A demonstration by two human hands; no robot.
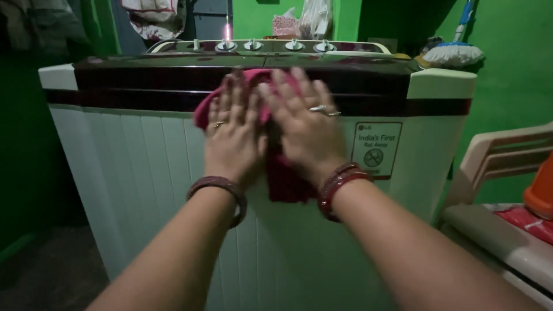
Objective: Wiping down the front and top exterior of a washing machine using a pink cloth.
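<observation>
Pink cloth (260,118) sits dead centre of the frame, pressed flat against the front of a white washing machine (144,173), right where the ribbed white panel meets the dark maroon band (132,86) under the lid. Both hands are on it. Left hand (231,135) lies open, fingers spread, palm down on the cloth, a ring on one finger and a dark bangle at the wrist. Right hand (302,124) is open too, fingers fanned upward, overlapping the cloth's right side, red bangles (340,187) stacked at the wrist. Neither hand grips; both push the fabric flat on the surface.

By the look of it, this is a wiping stroke on the upper front of the machine. I judge that the next pass calls for steady palm pressure and a slide sideways along the band, keeping the cloth from bunching or slipping down.

Around it: a row of white control knobs (271,45) runs across the top centre. A square sticker (375,150) sits just right of the right hand, directly in a rightward sweep. A mop head (453,55) rests upper right against the green wall (507,86). A pale plastic chair (501,155) stands at the right edge, with something orange (541,190) beside it, close to that elbow.
</observation>
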